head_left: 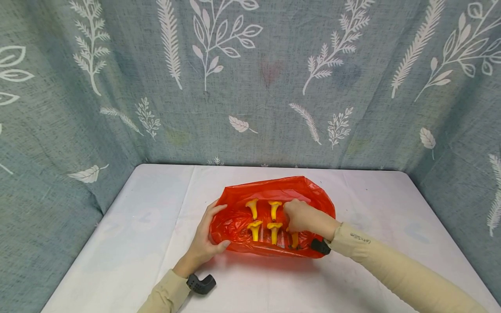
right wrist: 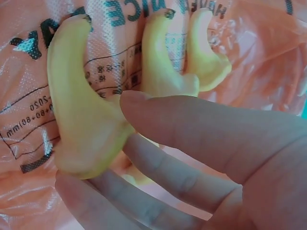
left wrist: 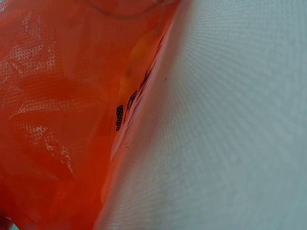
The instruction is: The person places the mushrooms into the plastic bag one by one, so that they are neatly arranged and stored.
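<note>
A red plastic bag lies with its mouth wide, several yellow chanterelle mushrooms set in rows inside it. At the bag's left end my left hand grips the side, fingertips over the rim and thumb along the front edge. My right hand reaches into the right part of the bag. In the right wrist view its thumb and fingers pinch the cap of a chanterelle mushroom, two more lying behind. The left wrist view shows the bag's outer wall; the left hand is mostly hidden there.
The bag stands on a white-covered table. Blue-grey curtains with white leaf prints hang behind and at both sides. Black wrist devices sit on the left wrist and the right wrist. Dark printing marks the bag.
</note>
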Demonstrator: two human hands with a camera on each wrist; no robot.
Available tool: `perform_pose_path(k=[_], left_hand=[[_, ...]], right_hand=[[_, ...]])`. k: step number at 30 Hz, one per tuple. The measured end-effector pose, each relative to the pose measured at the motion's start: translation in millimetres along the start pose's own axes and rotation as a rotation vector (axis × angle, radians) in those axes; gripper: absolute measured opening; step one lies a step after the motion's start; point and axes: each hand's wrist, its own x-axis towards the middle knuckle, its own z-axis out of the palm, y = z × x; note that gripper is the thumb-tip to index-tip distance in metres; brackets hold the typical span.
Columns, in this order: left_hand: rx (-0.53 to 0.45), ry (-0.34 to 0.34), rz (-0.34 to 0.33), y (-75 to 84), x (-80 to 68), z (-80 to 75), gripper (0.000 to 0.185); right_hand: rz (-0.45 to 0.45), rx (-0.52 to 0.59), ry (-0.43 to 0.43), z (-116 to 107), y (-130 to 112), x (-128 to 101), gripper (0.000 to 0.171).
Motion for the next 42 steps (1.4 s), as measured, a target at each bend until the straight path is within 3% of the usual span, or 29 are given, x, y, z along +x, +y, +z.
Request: perform_pose_path(k=[10, 19, 30, 42], left_hand=[[0.011, 0.000, -0.011, 7.6, 3.1, -0.4, 0.084], [0.007, -0.008, -0.017, 41.9, 18.3, -2.8, 0.073], [0.006, -0.003, -0.016, 42.5, 19.3, -2.9, 0.073], [-0.006, 0.019, 0.003, 45.0, 20.1, -1.5, 0.073]], right_hand=[[-0.023, 0.020, -0.007, -12.1, -5.1, -8.1, 0.024], [-0.088, 0.070, 0.041, -32.3, -5.1, -24.9, 0.017], [-0.239, 0.141, 0.167, -56.7, 4.6, -55.1, 0.014], [-0.283, 0.332, 0.368, -66.9, 32.4, -92.8, 0.006]])
